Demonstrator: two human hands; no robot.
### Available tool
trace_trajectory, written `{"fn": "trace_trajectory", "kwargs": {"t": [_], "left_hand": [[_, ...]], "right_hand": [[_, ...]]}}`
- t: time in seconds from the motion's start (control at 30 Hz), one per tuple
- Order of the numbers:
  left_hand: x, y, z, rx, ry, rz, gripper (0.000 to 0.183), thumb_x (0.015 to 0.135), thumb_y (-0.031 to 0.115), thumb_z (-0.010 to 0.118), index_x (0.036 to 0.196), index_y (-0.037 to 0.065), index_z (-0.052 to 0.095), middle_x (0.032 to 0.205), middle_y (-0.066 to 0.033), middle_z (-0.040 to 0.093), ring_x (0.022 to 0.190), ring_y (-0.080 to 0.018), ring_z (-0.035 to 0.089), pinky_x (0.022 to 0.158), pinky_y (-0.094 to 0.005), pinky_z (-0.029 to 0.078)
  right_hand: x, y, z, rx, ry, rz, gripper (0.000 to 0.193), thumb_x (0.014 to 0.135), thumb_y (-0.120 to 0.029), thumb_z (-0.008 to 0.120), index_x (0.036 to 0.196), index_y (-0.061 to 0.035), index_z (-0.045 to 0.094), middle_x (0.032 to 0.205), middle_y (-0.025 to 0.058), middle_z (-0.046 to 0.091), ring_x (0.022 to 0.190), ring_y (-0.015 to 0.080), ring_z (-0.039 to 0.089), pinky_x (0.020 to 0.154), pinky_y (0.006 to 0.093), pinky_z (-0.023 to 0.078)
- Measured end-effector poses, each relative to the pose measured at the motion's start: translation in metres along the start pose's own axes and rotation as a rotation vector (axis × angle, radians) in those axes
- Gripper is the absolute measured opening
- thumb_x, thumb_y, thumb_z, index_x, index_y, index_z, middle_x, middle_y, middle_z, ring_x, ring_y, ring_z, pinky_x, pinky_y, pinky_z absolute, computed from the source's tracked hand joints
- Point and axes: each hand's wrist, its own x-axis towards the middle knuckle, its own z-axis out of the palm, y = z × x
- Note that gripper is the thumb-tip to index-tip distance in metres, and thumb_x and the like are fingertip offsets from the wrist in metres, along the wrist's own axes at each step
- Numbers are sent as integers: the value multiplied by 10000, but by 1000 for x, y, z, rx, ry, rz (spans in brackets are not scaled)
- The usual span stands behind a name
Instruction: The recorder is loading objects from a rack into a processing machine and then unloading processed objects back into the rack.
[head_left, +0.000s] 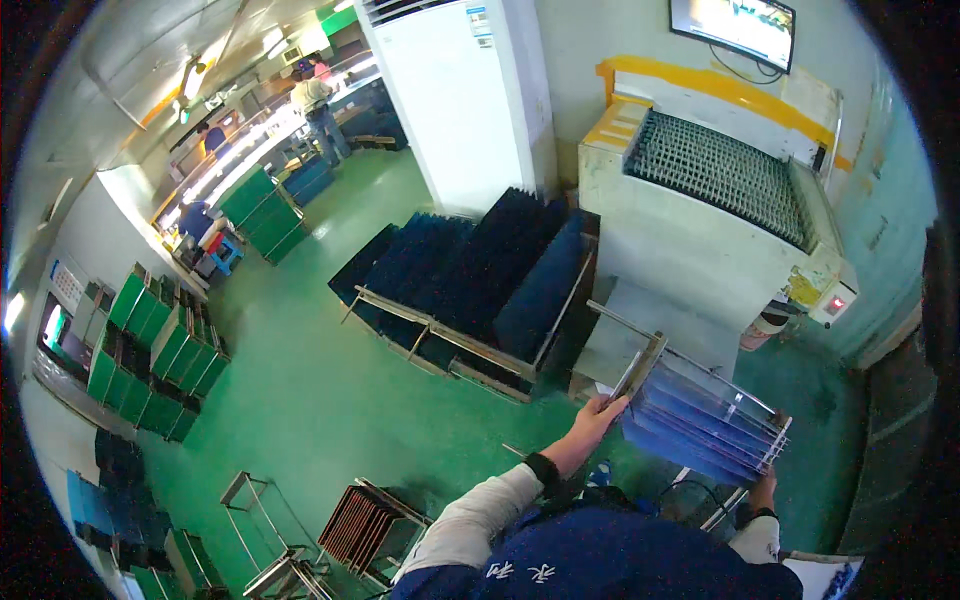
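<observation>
Metal rack [650,366] holding a row of blue panels [690,425], carried tilted in front of the wearer's body, right of centre, between both hands. Left hand [592,425] curled round the bar at the rack's left end, thumb side up, dark band at the wrist. Right hand [765,490] closed on the lower corner of the opposite end; its fingers partly hidden. Beyond the rack, a grey board [640,330] beside a white machine [680,250] with a bed of rollers [720,170]. Left of that, on the green floor [290,400], a wide group of dark blue panels [540,300] in frames. Nearer the wearer, a bare metal frame [242,487] and a rack of brown slats [358,530]. Far back, a standing person [312,95] at a lit bench
</observation>
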Motion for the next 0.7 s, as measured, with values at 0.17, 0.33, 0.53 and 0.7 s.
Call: {"fn": "trace_trajectory", "kwargs": {"t": [0.17, 0.33, 0.53, 0.7], "left_hand": [[53, 5, 41, -116, -22, -63, 508, 860, 372, 649, 1124, -51, 553, 1014, -72, 611, 893, -128, 552, 786, -266, 450], [97, -10, 47, -35, -21, -72, 464, 864, 373, 638, 1092, -26, 575, 946, -42, 607, 860, -120, 552, 762, -264, 453], [121, 30, 64, 57, 76, -178, 415, 872, 361, 628, 1033, -19, 593, 923, -40, 606, 792, -103, 544, 699, -257, 445], [183, 38, 72, -15, -40, -158, 352, 895, 333, 610, 1015, 3, 589, 805, 12, 600, 692, -73, 541, 638, -237, 437]], "right_hand": [[31, -32, -43, -252, -24, -1, 337, 872, -272, 529, 1146, -77, 546, 980, 73, 645, 852, 249, 639, 721, 382, 547], [49, -40, -19, -30, 176, 97, 330, 941, -329, 454, 1131, -75, 544, 865, 110, 630, 733, 265, 636, 557, 398, 536], [81, -47, 14, -217, 297, 128, 285, 918, -275, 457, 1090, -76, 570, 878, 89, 631, 607, 220, 594, 467, 332, 465], [144, -44, -7, -483, 238, -17, 251, 922, -307, 511, 966, -79, 606, 788, 58, 627, 572, 190, 588, 488, 340, 496]]}}
